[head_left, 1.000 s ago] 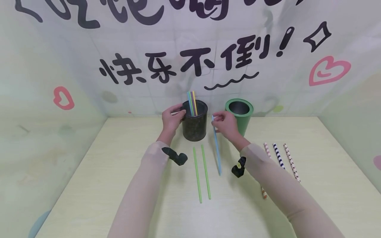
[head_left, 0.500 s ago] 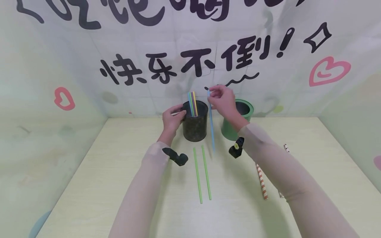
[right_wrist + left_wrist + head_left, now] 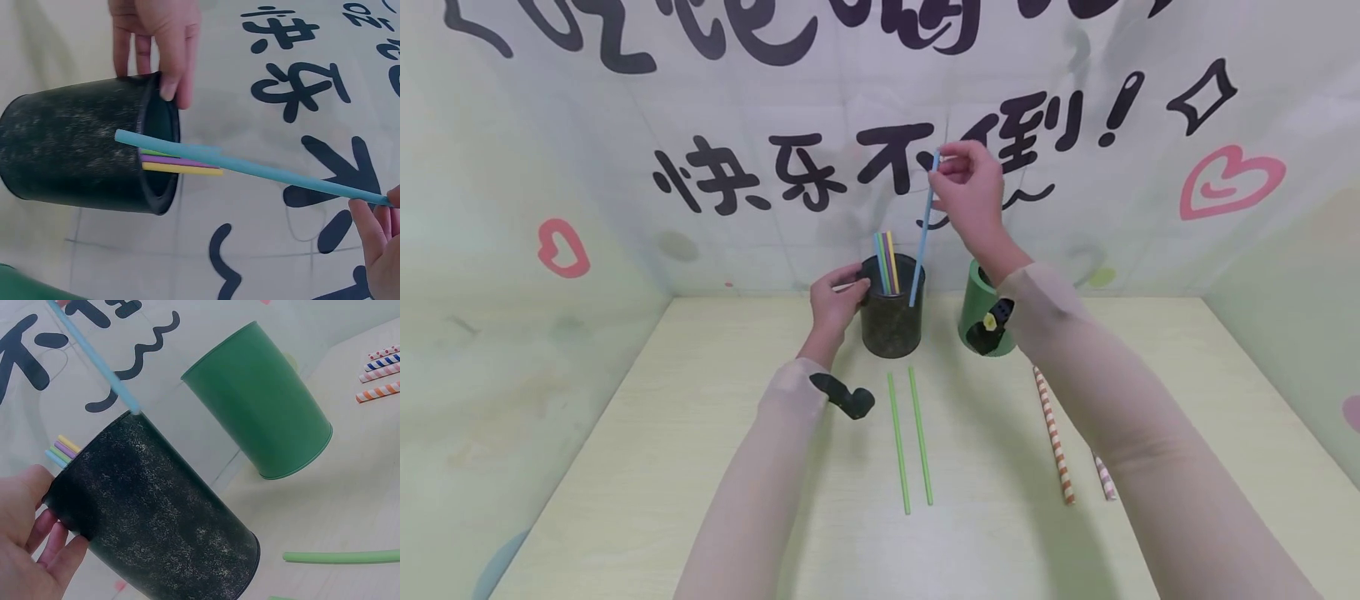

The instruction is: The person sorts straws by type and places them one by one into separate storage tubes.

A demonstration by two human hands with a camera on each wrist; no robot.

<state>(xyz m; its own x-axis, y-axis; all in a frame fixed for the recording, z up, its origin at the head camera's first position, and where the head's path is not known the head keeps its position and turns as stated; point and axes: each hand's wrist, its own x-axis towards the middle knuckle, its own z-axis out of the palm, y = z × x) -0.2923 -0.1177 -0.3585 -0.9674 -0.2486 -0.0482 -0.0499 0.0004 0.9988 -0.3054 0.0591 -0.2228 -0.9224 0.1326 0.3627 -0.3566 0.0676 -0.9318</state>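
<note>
Blue straw [image 3: 923, 229] raised; right sleeve [image 3: 1131, 421] overlaps green cup [image 3: 976, 293], head view.

With our left hand [image 3: 835, 302] we hold the rim of a black cup [image 3: 891, 329] that stands on the table [image 3: 662, 417]. Some thin straws [image 3: 889, 262], blue, purple and yellow among them, stick out of it. With our right hand [image 3: 972, 190] we pinch a blue straw [image 3: 925, 227] near its top. The straw tilts, and its low end covers a bit of the near rim. A green cup [image 3: 976, 304] stands partly behind our right sleeve [image 3: 1097, 392]. Nearer to us lie two green straws [image 3: 899, 442], side by side, and to the right an orange striped straw [image 3: 1052, 433] and part of a pink one [image 3: 1102, 477].
</note>
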